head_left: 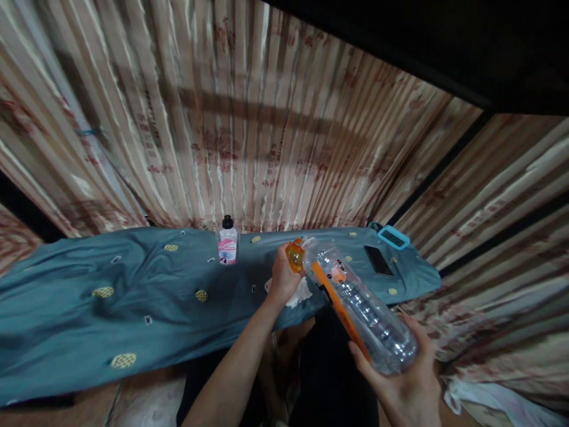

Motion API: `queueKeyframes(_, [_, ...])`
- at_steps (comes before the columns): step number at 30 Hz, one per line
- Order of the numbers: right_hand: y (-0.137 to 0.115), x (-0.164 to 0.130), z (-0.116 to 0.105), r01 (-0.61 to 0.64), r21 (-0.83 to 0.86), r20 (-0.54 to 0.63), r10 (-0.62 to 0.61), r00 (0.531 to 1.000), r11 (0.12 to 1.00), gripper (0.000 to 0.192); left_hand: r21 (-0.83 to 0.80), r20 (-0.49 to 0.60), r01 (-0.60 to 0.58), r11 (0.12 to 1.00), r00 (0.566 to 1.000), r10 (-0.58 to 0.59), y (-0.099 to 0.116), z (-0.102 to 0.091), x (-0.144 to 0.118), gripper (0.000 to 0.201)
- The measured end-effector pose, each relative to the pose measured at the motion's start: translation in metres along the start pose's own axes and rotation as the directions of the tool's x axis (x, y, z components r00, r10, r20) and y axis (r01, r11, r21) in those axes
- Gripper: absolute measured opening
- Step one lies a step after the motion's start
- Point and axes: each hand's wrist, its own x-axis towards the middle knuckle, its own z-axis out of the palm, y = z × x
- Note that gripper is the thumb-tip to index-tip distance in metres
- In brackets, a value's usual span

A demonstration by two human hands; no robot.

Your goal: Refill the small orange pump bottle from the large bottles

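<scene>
A large clear plastic bottle (362, 308) with an orange label is tilted, its neck up and to the left. My right hand (406, 373) is closed around its base end. At the bottle's mouth is a small see-through orange piece (295, 255), rounded like a cap or cup; its exact kind does not show. My left hand (283, 276) is closed on this orange piece. It seems to touch the bottle's neck, and the fingers hide part of it. Beneath my left hand, a crumpled white tissue-like sheet (301, 293) lies on the cloth.
A teal patterned cloth (169, 296) covers the long narrow surface before me. On it stand a small bottle with a black cap and pink label (227, 243), a dark phone (378, 261) and a blue-framed object (393, 236). Behind hangs a pleated curtain (267, 130). A white bag (498, 400) lies lower right.
</scene>
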Motion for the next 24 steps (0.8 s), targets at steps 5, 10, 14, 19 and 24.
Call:
queueKeyframes(5, [-0.016,-0.004,-0.002,-0.088,0.054,0.01,0.088,0.996,0.995,0.107,-0.007,-0.01,-0.03,1.0,1.0,0.03,-0.002,0.002,0.001,0.068])
queueKeyframes(10, [-0.014,-0.004,0.001,-0.091,0.053,-0.007,0.092,0.996,0.994,0.115,0.02,-0.028,-0.055,0.998,0.998,0.055,-0.007,0.003,0.001,0.066])
queueKeyframes(14, [-0.006,-0.005,0.008,-0.054,0.069,-0.062,0.059,0.996,0.996,0.119,0.04,-0.049,-0.149,0.988,0.987,0.151,-0.011,0.002,0.001,0.061])
queueKeyframes(19, [-0.003,-0.007,0.011,-0.053,0.106,-0.084,0.062,0.995,0.993,0.12,0.002,-0.07,-0.175,0.984,0.982,0.175,-0.01,0.004,0.003,0.045])
queueKeyframes(24, [-0.006,-0.007,0.006,-0.06,0.065,-0.074,0.065,0.995,0.996,0.121,-0.027,-0.065,-0.153,0.988,0.986,0.151,-0.01,0.004,0.001,0.049])
